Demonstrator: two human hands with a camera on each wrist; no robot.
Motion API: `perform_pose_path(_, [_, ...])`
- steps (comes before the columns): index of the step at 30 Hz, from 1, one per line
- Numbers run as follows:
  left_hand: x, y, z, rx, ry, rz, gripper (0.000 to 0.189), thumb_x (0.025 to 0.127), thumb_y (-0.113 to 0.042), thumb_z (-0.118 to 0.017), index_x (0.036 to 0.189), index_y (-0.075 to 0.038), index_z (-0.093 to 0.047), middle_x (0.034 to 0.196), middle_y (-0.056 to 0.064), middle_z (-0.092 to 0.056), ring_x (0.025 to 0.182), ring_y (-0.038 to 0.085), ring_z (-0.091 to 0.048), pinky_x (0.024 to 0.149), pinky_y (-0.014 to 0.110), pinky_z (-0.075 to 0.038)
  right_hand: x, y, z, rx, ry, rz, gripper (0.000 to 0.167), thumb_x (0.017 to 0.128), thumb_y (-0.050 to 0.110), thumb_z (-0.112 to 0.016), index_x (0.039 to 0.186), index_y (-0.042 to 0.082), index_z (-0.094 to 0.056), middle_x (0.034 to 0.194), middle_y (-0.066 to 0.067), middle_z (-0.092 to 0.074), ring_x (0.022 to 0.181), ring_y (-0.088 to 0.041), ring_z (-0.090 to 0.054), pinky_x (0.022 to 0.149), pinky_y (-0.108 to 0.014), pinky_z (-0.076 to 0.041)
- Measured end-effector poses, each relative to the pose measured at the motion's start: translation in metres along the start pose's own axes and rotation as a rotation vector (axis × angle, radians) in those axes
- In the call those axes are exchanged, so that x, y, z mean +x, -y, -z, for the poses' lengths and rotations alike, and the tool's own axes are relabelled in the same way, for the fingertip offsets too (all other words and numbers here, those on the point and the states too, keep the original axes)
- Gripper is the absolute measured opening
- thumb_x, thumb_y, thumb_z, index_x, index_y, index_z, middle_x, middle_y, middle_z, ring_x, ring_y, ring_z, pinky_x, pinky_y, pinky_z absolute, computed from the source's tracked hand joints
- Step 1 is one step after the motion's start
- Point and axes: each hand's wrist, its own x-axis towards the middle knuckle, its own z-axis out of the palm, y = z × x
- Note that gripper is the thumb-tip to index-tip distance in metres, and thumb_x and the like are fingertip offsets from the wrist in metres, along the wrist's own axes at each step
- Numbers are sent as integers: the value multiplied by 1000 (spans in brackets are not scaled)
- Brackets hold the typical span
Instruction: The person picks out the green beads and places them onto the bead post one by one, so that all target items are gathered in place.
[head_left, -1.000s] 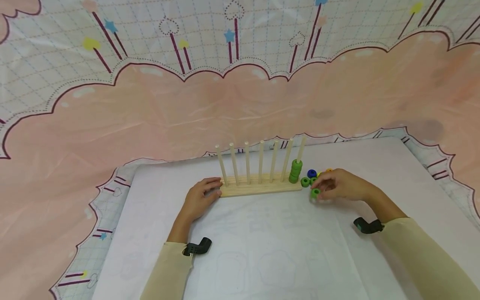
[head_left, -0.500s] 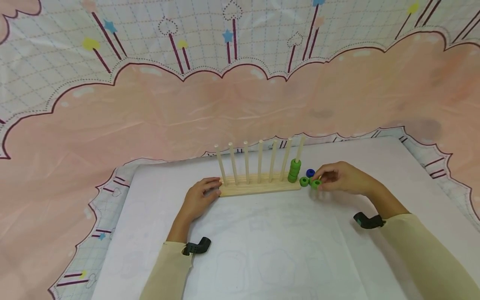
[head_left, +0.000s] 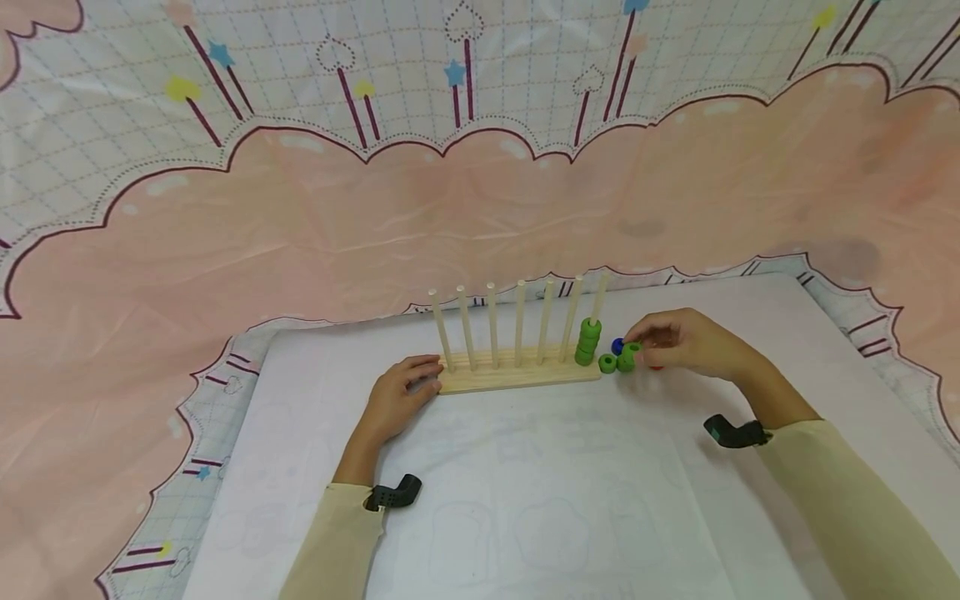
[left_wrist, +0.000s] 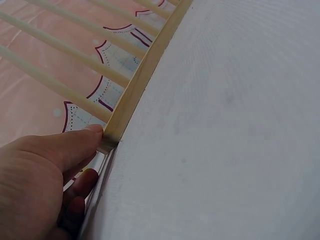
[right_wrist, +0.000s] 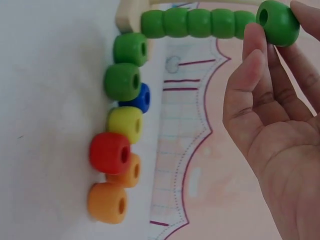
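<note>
Pegs (head_left: 520, 325), seven; bead (right_wrist: 280, 24) in grip (right_wrist: 280, 120), one.

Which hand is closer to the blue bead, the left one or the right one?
Right. The right hand is close to the blue bead, pinching a green bead just above the table; the left hand is farther off, gripping the left end of the wooden peg rack.

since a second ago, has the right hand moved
Yes: against the wooden rack in the head view, the right hand has moved up the picture, carrying a green bead.
</note>
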Motion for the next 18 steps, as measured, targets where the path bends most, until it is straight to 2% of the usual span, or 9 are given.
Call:
perform_pose_path(2, [0, 0, 0, 5, 0, -6, 32, 99, -24, -69, 129, -12, -72, 145, 1, -62, 138, 29, -54, 111, 49, -46, 1, 4, 1, 3, -8, 7, 22, 92, 10, -76, 114, 5, -73, 109, -8, -71, 89, -16, -68, 72, -33, -60])
perform_pose_path(6, [0, 0, -1, 8, 1, -10, 33, 99, -24, -69, 129, -11, -72, 145, 2, -61, 138, 29, -53, 111, 49, -45, 2, 10, 4, -19, -39, 7, 21, 92, 13, -77, 112, 8, -74, 106, -6, -72, 92, -17, -69, 76, -29, -59])
perform_pose_path(18, [0, -1, 0, 5, 2, -1, 32, 99, -23, -69, 129, -12, -72, 145, 2, -62, 138, 29, -54, 108, 49, -47, 4, 30, 13, -63, -87, 19, 20, 94, 14, -73, 114, 8, -72, 108, -9, -70, 92, -18, -69, 78, -29, -61])
